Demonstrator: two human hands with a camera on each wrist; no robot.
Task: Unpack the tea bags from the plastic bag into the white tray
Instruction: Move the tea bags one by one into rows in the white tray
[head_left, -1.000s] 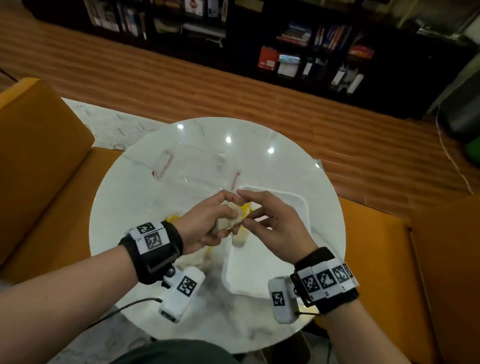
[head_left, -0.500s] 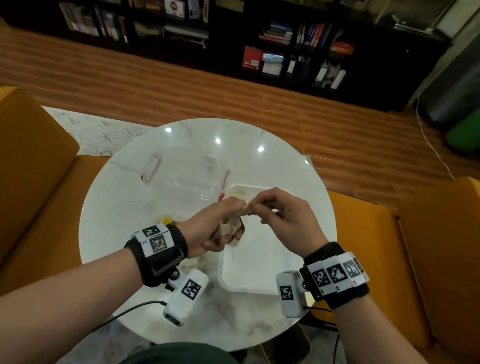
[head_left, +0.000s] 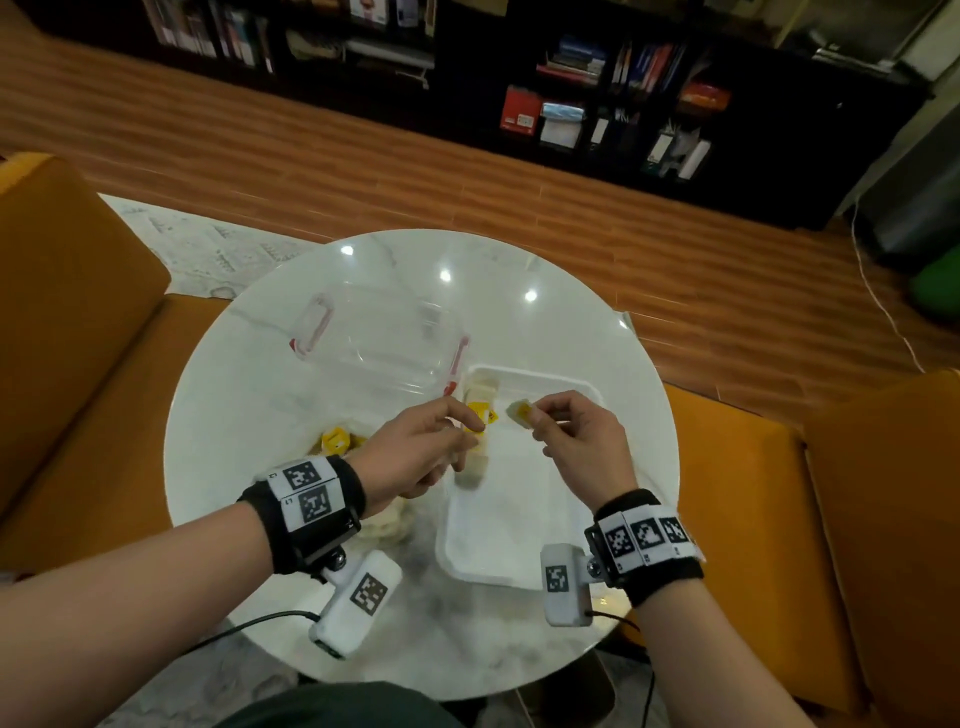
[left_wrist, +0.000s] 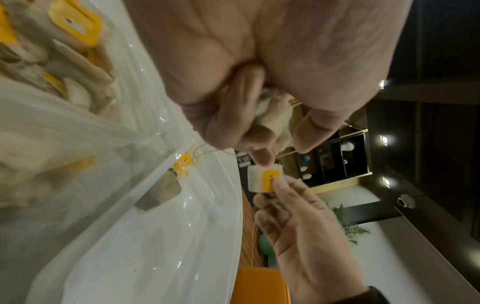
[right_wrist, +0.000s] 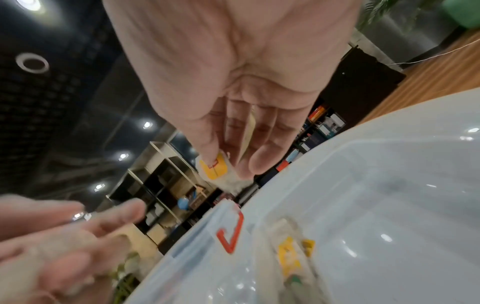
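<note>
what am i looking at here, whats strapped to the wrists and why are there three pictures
A person is sorting tea bags by hand; no machine is involved. Each wrist wears a band with a small camera, and a third camera sits on the head, which gives three pictures: one from above and one along each hand. On the round table stand a white tray, a clear lidded box and a plastic bag of tea bags. The right hand pinches one tea bag above the tray. The left hand holds a bunch of them.
</note>
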